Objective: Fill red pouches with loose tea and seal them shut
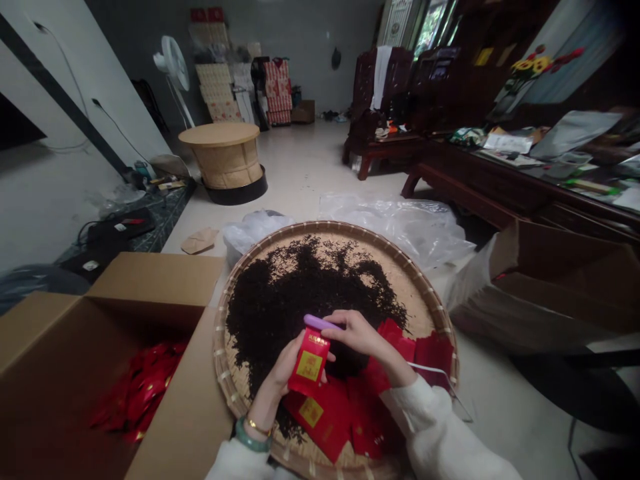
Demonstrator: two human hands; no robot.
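My left hand [287, 367] is closed around a small red foil packet [313, 343] with a yellow square on its front, held upright over the tray. In my right hand [353, 331] is a slim purple bag sealer [320, 323], lying across the packet's top edge. Dark loose tea leaves [300, 283] are spread over the round woven bamboo tray [430, 293] beneath my hands. Below them, flat red packets [325, 423] lie on the tray's near side, and more overlap to the right, partly hidden by my right arm.
At left stands an open cardboard box [155, 280] with red packets [150, 383] inside. Another open box [560, 267] is at right. Clear plastic sheeting [400, 223] lies behind the tray. A white cord [433, 369] runs by my right forearm. Beyond are a round table [220, 133] and dark wooden furniture.
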